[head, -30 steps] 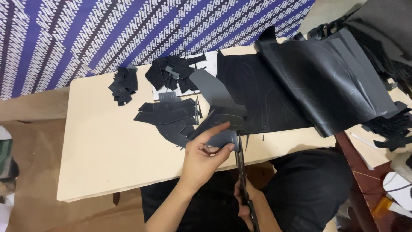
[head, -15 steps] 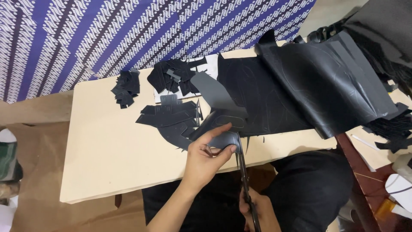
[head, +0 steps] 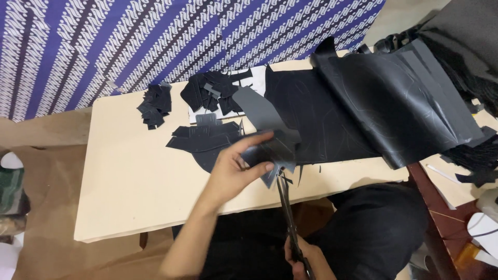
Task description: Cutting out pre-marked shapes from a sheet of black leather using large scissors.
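Farthest left of the left hand [head: 236,173], a small heap of dark scraps [head: 154,105] lies on the pale board [head: 129,192], and cut dark shapes [head: 205,140] sit just beyond its knuckles. Its fingers pinch a grey-black leather piece [head: 272,150], thumb below, forefinger on top. Just right and below, black scissors [head: 287,210] meet the piece's lower edge, handles gripped in the right hand [head: 306,259]. Farther right a big dark folded sheet [head: 399,103] lies.
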